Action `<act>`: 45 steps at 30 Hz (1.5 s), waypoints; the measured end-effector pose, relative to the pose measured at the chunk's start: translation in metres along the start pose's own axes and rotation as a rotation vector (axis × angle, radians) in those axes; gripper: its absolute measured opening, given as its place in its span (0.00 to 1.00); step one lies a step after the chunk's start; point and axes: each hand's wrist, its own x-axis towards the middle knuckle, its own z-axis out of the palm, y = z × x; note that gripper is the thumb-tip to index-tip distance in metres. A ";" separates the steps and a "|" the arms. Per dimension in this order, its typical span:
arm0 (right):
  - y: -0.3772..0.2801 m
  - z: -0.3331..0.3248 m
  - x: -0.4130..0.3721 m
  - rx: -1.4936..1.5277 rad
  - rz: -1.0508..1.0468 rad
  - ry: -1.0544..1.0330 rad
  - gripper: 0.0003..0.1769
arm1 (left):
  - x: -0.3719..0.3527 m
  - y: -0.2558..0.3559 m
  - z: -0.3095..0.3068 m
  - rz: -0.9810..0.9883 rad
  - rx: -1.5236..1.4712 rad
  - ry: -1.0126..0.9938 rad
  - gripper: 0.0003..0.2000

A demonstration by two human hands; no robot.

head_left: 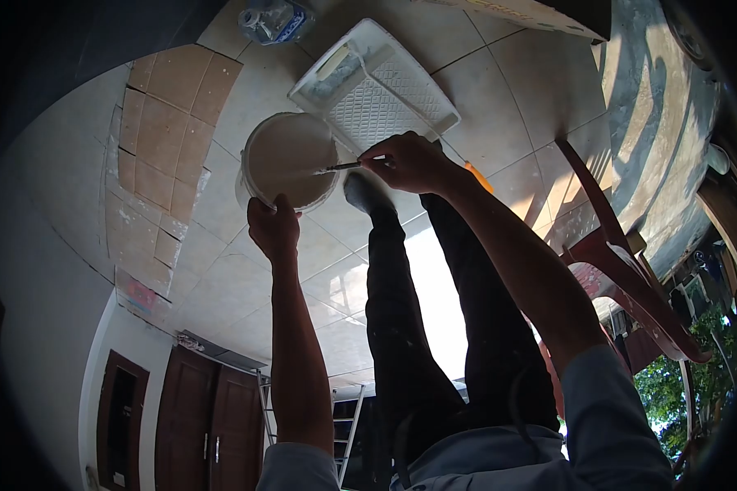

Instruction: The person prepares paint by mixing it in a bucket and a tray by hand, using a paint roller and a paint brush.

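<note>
My left hand (274,231) is closed on the near rim of a round white paint bucket (244,186), thumb over the edge. Pale paint (291,151) fills the inside of the bucket. A thin paintbrush (341,167) is pinched in the fingers of my right hand (409,164), its bristle end over the paint at the bucket's right side. Just beyond my right hand lies a white paint roller tray (385,102) with a ribbed ramp. The wire frame of a paint roller (377,78) crosses the tray, and its orange handle (477,177) shows past my right wrist.
A clear plastic bottle (276,22) stands at the top, left of the tray. Paint-spotted cardboard (165,123) covers floor tiles on the left. To the right stands a dark red plastic chair (622,262). A ladder (350,430) and brown doors (209,417) appear at the bottom.
</note>
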 end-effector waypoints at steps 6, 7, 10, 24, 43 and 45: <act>0.000 -0.004 0.000 -0.004 0.026 -0.025 0.13 | -0.003 0.004 -0.002 -0.008 0.009 -0.009 0.14; 0.000 -0.004 -0.001 -0.009 0.016 -0.010 0.13 | -0.003 0.006 -0.002 -0.011 0.005 -0.012 0.14; 0.001 -0.006 -0.002 -0.005 -0.015 0.020 0.13 | -0.004 0.008 -0.002 -0.018 -0.010 -0.008 0.14; -0.002 -0.016 -0.007 -0.021 0.014 -0.007 0.13 | -0.003 0.010 -0.004 -0.013 -0.114 -0.047 0.13; -0.011 -0.029 -0.015 -0.059 0.037 -0.052 0.14 | -0.011 0.001 -0.009 -0.074 -0.239 -0.108 0.13; -0.012 -0.029 -0.017 -0.062 0.050 -0.060 0.14 | -0.011 -0.001 -0.009 -0.082 -0.252 -0.120 0.12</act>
